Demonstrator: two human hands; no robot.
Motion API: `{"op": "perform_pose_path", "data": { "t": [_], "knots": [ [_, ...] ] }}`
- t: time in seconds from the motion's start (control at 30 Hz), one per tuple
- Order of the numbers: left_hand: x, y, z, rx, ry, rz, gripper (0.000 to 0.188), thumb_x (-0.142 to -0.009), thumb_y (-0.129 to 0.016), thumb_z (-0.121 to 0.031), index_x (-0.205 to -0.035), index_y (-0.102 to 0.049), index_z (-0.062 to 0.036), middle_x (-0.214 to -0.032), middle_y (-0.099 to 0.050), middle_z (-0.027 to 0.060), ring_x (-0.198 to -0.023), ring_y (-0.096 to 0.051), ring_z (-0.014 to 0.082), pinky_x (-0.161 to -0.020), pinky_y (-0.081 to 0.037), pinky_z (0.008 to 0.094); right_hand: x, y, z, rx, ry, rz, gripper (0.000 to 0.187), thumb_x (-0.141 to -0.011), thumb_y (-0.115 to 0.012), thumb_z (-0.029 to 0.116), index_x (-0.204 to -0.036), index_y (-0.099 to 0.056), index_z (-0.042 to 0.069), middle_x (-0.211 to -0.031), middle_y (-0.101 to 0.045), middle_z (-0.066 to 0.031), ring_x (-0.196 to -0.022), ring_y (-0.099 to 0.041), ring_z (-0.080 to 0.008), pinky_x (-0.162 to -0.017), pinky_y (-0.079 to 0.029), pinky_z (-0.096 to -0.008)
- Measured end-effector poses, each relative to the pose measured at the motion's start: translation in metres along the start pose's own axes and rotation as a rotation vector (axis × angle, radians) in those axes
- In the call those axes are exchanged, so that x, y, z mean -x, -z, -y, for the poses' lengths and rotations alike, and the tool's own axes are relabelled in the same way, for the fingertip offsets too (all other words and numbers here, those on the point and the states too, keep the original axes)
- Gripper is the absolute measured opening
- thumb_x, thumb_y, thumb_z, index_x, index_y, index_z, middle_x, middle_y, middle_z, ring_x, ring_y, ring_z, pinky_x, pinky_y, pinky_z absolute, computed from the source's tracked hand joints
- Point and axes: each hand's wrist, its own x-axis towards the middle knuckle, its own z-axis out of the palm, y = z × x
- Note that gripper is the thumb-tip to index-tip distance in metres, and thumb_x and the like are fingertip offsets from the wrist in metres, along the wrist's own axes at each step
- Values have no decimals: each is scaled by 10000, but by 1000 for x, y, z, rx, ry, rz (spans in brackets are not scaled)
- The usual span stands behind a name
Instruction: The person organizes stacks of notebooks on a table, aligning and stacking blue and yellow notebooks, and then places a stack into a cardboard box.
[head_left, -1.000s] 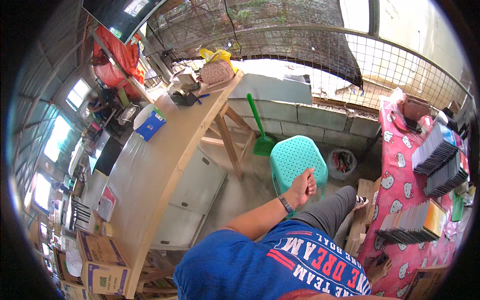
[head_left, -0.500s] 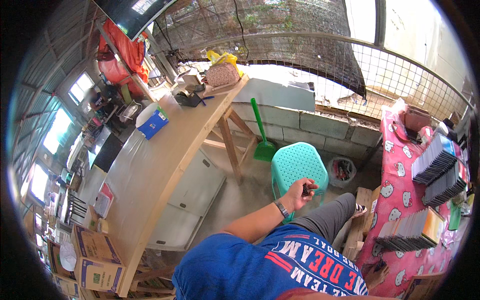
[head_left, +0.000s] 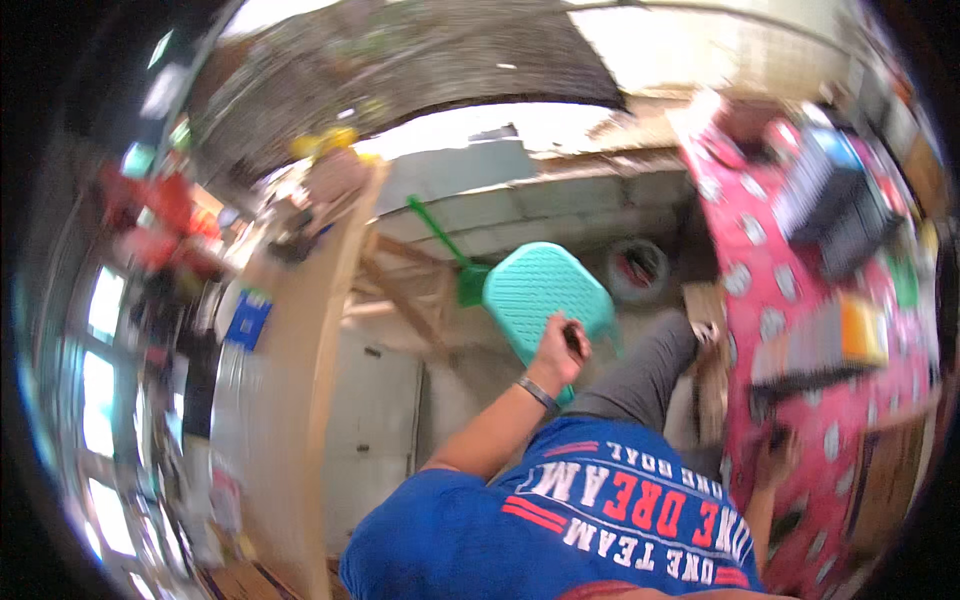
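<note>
My left hand (head_left: 558, 352) is raised in front of me over a turquoise plastic stool (head_left: 540, 290). Its fingers are closed around a small dark object (head_left: 573, 340) that is too small to identify. A dark band sits on that wrist. My right hand (head_left: 775, 450) hangs low beside the edge of a table with a pink patterned cloth (head_left: 770, 290). It is blurred, so its fingers cannot be read. My blue shirt and grey trouser leg fill the lower middle of the view.
A long wooden bench top (head_left: 300, 400) runs along my left, with a blue box (head_left: 244, 318) and clutter at its far end. A green dustpan (head_left: 465, 280) leans by the concrete block wall. Stacked dark and coloured goods (head_left: 835, 215) cover the pink table.
The view has swung and blurred, so the stool and pink table now sit closer to the middle. My left hand stays over the stool, still gripping the dark object.
</note>
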Motion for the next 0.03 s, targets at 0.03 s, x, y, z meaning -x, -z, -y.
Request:
{"op": "perform_pose_path", "data": {
  "t": [0.03],
  "knots": [
    [-6, 0, 25, -53, 87, -5, 429, -932, -522, -475, -680, -542, -129, -546, -463, 11, -459, -430, 174, -415, -308, 295, -6, 2, 3, -58, -56, 77, 779, -758, -710, 420, -1354, -459, -15, -1335, -499, -277, -1266, -431, -450, -1098, -312, -508]
  ]
}}
